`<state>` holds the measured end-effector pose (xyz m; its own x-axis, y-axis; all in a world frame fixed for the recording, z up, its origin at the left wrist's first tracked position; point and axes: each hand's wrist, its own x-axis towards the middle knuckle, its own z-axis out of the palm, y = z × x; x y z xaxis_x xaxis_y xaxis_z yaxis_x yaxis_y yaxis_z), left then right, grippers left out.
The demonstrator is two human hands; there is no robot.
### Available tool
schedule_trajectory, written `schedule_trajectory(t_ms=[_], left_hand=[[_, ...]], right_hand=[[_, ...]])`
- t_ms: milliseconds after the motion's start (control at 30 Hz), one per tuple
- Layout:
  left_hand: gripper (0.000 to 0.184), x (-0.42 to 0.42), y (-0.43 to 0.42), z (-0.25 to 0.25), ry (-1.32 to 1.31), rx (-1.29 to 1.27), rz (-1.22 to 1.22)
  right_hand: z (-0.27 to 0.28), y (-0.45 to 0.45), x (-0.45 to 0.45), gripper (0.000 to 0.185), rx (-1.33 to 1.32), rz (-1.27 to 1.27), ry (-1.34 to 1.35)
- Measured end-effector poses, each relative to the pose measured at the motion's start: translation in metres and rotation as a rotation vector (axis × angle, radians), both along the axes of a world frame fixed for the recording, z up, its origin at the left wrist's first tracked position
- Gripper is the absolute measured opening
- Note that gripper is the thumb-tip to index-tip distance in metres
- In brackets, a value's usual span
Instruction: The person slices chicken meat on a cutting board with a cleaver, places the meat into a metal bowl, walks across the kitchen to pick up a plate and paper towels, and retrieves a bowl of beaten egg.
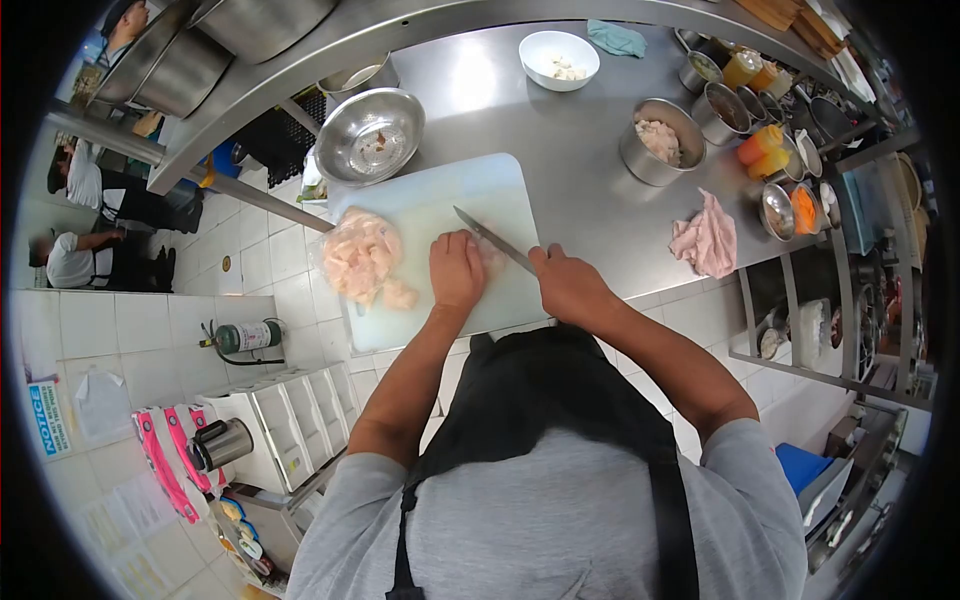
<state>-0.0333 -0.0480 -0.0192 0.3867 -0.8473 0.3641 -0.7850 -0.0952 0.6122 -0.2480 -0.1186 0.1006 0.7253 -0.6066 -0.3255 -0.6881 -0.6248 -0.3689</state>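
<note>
My right hand (572, 285) is wrapped round the handle of a kitchen knife (492, 236), whose blade points away to the left over the cutting board (470, 180). Just left of the blade, my left hand (458, 268) has its fingers bent and pressed together on the board. Pale raw chicken (493, 261) shows at the left hand's edge, partly covered by hand and knife. A larger heap of raw chicken pieces (360, 258) in a clear plastic bag lies on the board's left side.
A steel bowl (370, 137) stands behind the board's left corner. Farther back are a white bowl (559, 60) and a teal cloth (617, 38). To the right are a steel pot (662, 143) of meat pieces, a pink cloth (705, 236) and sauce bottles (763, 150). Several people stand far left.
</note>
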Motion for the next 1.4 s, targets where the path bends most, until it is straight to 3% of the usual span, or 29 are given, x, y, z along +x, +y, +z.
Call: schedule_trajectory(t_ms=[200, 300, 500, 700, 900, 1000, 1100, 1167, 1400], left_hand=[[0.015, 0.0, -0.003, -0.005, -0.119, -0.006, -0.028], [0.015, -0.001, -0.003, -0.006, -0.02, -0.034, 0.017], [0.013, -0.004, -0.003, -0.003, -0.131, -0.001, 0.014], [0.014, -0.006, -0.002, 0.001, -0.208, 0.09, -0.012], [0.013, -0.002, 0.0, -0.005, 0.022, -0.068, 0.04], [0.014, -0.003, 0.0, -0.006, -0.079, 0.073, 0.049], [0.013, -0.003, 0.0, 0.0, -0.175, 0.158, -0.007], [0.013, -0.002, 0.0, 0.003, -0.181, 0.131, -0.009], [0.013, 0.003, 0.006, -0.013, 0.005, -0.091, 0.035]], right_hand=[[-0.027, -0.01, 0.024, 0.024, 0.031, -0.02, -0.091], [-0.025, -0.015, 0.021, 0.022, -0.014, 0.021, -0.155], [0.029, 0.015, -0.009, 0.02, -0.009, 0.049, -0.006], [-0.019, 0.005, 0.011, 0.022, 0.001, 0.006, -0.053], [0.014, 0.0, 0.008, 0.024, 0.029, 0.041, -0.029], [0.018, 0.017, 0.001, 0.023, 0.008, 0.037, 0.008], [-0.013, 0.017, 0.011, 0.023, 0.02, -0.017, -0.035], [-0.022, 0.006, 0.023, 0.022, 0.028, -0.002, -0.046], [0.021, 0.003, 0.013, 0.021, 0.041, 0.023, -0.007]])
